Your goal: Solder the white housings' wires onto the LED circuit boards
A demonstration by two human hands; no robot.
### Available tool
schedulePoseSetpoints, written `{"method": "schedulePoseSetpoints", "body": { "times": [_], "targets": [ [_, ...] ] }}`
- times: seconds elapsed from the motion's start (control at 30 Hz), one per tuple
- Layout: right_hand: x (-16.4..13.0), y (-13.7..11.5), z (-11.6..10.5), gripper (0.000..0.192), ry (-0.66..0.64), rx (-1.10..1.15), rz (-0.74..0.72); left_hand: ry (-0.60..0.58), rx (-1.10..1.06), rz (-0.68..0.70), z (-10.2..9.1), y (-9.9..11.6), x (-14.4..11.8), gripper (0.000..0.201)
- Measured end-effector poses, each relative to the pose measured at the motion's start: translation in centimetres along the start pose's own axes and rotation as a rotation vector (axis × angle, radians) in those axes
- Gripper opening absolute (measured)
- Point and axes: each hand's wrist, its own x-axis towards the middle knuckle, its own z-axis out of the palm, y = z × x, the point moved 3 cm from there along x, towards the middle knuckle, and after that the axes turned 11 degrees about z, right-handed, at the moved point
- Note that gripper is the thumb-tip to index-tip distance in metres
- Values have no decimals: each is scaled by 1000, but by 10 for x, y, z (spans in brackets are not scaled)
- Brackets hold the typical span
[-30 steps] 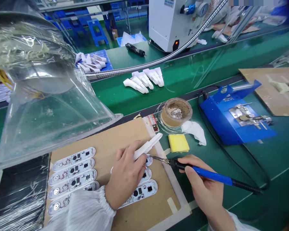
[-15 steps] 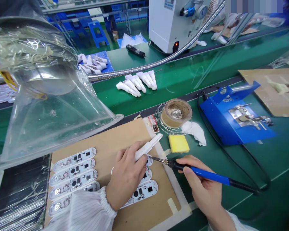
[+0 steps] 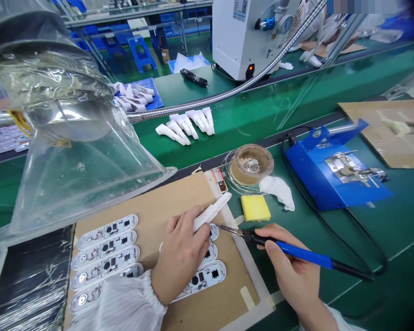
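My left hand point(image 3: 182, 253) is closed around a white plastic housing point(image 3: 214, 210), which slants up and right from the fingers. Under that hand, several white oval circuit boards point(image 3: 215, 274) with black chips lie on the cardboard, partly covered by it. Thin coloured wires show beside my fingertips. A soldering iron point(image 3: 300, 252) with a blue handle is gripped by my right hand point(image 3: 293, 271). Its tip points left at the end of the uppermost board point(image 3: 214, 231), close to my left fingers; whether it touches I cannot tell.
More circuit boards point(image 3: 106, 232) lie in a column at left. Beyond are a yellow sponge point(image 3: 255, 208), a round tub point(image 3: 251, 164) with solder wire, and a blue iron stand point(image 3: 331, 165). A clear fume hood point(image 3: 89, 179) overhangs the left. White housings point(image 3: 186, 125) rest on the green belt.
The group of white housings on the green belt has shifted left. Both hands, the held housing and the soldering iron stay almost where they were.
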Motion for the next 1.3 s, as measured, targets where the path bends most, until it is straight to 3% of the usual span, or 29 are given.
{"method": "schedulePoseSetpoints", "body": {
  "times": [0.23, 0.67, 0.97, 1.3],
  "targets": [
    [0, -3, -1, 16, 3, 44, -39, -19, -97, -22, -4, -5, 2, 17],
    [-1, -6, -3, 17, 37, 109, -77, 156, -359, -74, -10, -13, -7, 19],
    [-3, -8, -5, 17, 63, 152, -59, 0, -526, -202, -2, -23, -4, 22],
    [-9, -5, -6, 17, 34, 70, -66, 0, -435, -165, -2, -12, 2, 18]
  ]
}}
